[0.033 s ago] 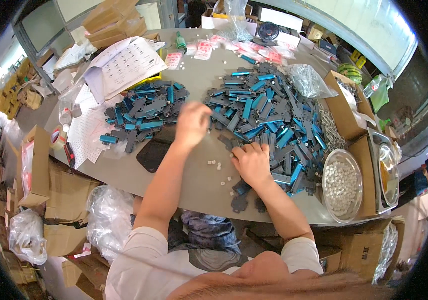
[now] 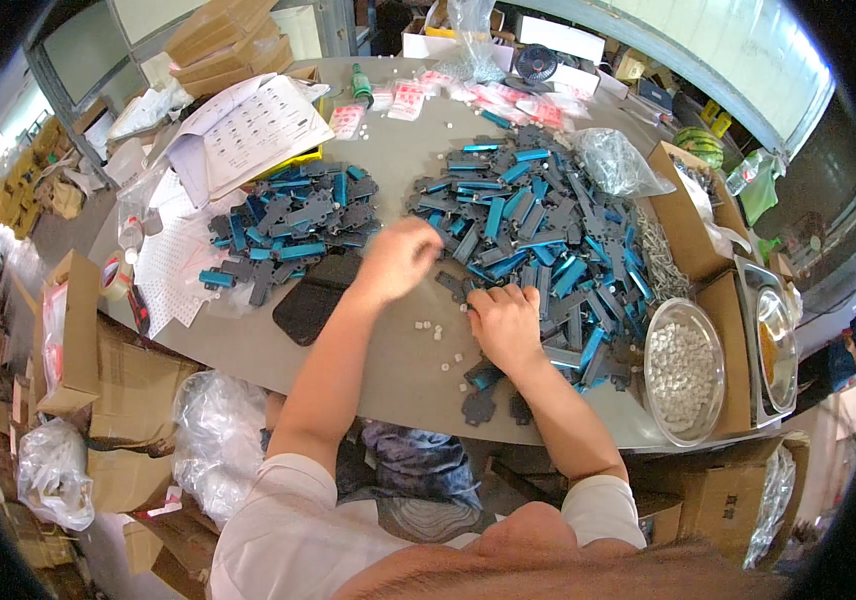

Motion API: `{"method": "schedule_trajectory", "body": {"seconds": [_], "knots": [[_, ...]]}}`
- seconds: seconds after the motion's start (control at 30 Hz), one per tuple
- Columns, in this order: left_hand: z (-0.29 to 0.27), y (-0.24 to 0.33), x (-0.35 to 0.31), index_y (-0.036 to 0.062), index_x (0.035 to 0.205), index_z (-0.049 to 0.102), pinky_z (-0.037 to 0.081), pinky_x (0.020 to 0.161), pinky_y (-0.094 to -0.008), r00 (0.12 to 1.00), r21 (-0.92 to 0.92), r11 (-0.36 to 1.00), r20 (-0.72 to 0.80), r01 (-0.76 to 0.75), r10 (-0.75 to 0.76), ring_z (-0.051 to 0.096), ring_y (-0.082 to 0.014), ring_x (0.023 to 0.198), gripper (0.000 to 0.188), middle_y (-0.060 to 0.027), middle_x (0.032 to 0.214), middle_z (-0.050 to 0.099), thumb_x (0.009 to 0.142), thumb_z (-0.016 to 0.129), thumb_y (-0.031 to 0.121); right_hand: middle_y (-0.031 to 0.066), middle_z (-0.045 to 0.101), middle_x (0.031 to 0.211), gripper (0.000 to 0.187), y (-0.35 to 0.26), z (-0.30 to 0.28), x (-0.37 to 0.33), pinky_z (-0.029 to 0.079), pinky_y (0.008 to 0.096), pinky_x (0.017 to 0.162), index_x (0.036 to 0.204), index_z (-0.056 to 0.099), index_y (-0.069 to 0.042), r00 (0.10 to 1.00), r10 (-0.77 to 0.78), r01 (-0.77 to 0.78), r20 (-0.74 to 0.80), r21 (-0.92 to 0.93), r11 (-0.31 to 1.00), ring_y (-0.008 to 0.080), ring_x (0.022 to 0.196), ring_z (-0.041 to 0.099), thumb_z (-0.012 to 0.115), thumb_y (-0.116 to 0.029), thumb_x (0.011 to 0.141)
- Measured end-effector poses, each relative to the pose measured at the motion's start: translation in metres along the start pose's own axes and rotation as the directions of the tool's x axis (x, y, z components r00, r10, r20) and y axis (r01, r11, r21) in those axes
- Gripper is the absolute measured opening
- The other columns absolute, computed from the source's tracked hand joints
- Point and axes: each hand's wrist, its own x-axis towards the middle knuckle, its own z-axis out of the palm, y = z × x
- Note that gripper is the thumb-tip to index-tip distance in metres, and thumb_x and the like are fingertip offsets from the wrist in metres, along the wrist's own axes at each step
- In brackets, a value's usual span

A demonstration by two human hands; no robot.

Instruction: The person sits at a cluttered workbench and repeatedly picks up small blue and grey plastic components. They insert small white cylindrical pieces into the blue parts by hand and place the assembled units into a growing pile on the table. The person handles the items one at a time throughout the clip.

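Blue and dark-grey narrow parts point(image 2: 495, 217) lie in a large heap right of the table's middle, with a smaller heap point(image 2: 301, 250) of the same kind to its left. The left hand point(image 2: 400, 262) has shifted slightly rightward, bringing its fingertips to the large heap's near-left edge. Its fingers are curled together; blur hides whether anything is pinched there. The right hand point(image 2: 505, 322) has barely moved; it bends over the heap's near edge, fingers half closed and pointing down, and I cannot tell what it grips. A loose dark part point(image 2: 451, 287) lies just beside its fingertips.

White plastic caps point(image 2: 437, 330) are scattered on the table point(image 2: 393, 375) between the forearms; many more fill a round bowl point(image 2: 681, 309) at the right. Metal screws point(image 2: 660, 258) are piled between the large heap and a cardboard box point(image 2: 686, 238). The left forearm passes beside a black flat case point(image 2: 310, 308). Printed sheets point(image 2: 243, 145) lie beyond the smaller heap, while a clear plastic bag point(image 2: 620, 162) covers some of the large heap's far-right edge.
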Motion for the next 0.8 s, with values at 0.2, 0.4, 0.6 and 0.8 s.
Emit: {"method": "schedule_trajectory", "body": {"seconds": [0.2,0.4,0.6,0.8], "knots": [[0.030,-0.002,-0.011,0.0015,0.099,0.060,0.049,0.079,-0.0429,0.934,-0.021,0.996,0.347,-0.081,0.083,0.062,-0.0348,0.089,0.032,-0.0155,0.089,0.065,0.071,0.073,0.011,0.0134,0.061,0.086,0.043,0.010,-0.005,0.001,0.045,0.0462,0.071,0.116,0.049,-0.006,0.974,0.217,-0.161,-0.064,0.477,0.864,0.0344,0.081,0.060,0.064,-0.002,0.076],[0.029,-0.006,-0.013,0.0021,0.097,0.059,0.048,0.067,-0.0425,0.806,0.008,0.997,0.588,0.079,-0.068,0.063,-0.0322,0.078,0.032,-0.0115,0.082,0.065,0.071,0.075,0.013,0.0157,0.053,0.092,0.026,0.020,-0.018,0.002,0.047,0.0358,0.066,0.103,0.060,-0.002,0.913,0.343,-0.151,-0.220,0.598,0.787,0.0295,0.074,0.057,0.064,0.002,0.077],[0.022,0.003,-0.012,0.0036,0.092,0.058,0.047,0.067,-0.0414,0.785,0.026,0.995,0.613,0.097,-0.093,0.062,-0.0320,0.078,0.024,-0.0137,0.082,0.063,0.076,0.071,0.014,0.0123,0.063,0.084,0.017,0.011,-0.027,0.002,0.048,0.0311,0.060,0.093,0.064,-0.003,0.899,0.398,-0.180,-0.183,0.673,0.717,0.0238,0.065,0.059,0.068,-0.001,0.077],[0.028,0.022,-0.009,0.0011,0.086,0.057,0.047,0.067,-0.0319,0.929,-0.314,0.905,0.324,0.286,-0.181,0.061,-0.0178,0.078,0.015,-0.0077,0.082,0.062,0.082,0.068,0.009,0.0125,0.067,0.085,0.015,0.010,-0.021,-0.002,0.050,0.0284,0.061,0.090,0.064,-0.001,0.883,0.386,-0.104,-0.265,0.693,0.714,0.0192,0.067,0.064,0.071,-0.003,0.077]]}}
